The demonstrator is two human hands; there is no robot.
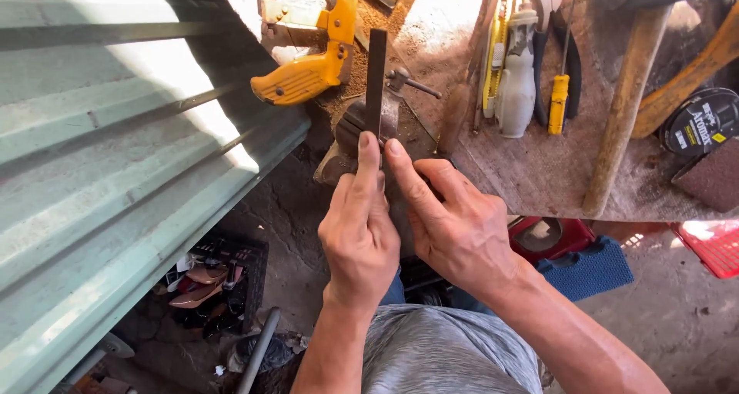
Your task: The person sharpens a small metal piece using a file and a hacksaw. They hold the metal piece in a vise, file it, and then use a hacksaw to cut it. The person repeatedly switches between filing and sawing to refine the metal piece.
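The step in hand looked like setting a dark flat bar [376, 78] upright in a small vise [356, 128] at the bench [531, 171] edge. The left hand [359, 228] pinched the bar's lower end, thumb up along it; the right hand [454, 225] touched it with the forefinger, holding nothing else. The bar stood vertical, below a yellow-handled saw [308, 75]. The next move probably called for keeping the bar plumb while the vise screw [412, 82] was tightened.
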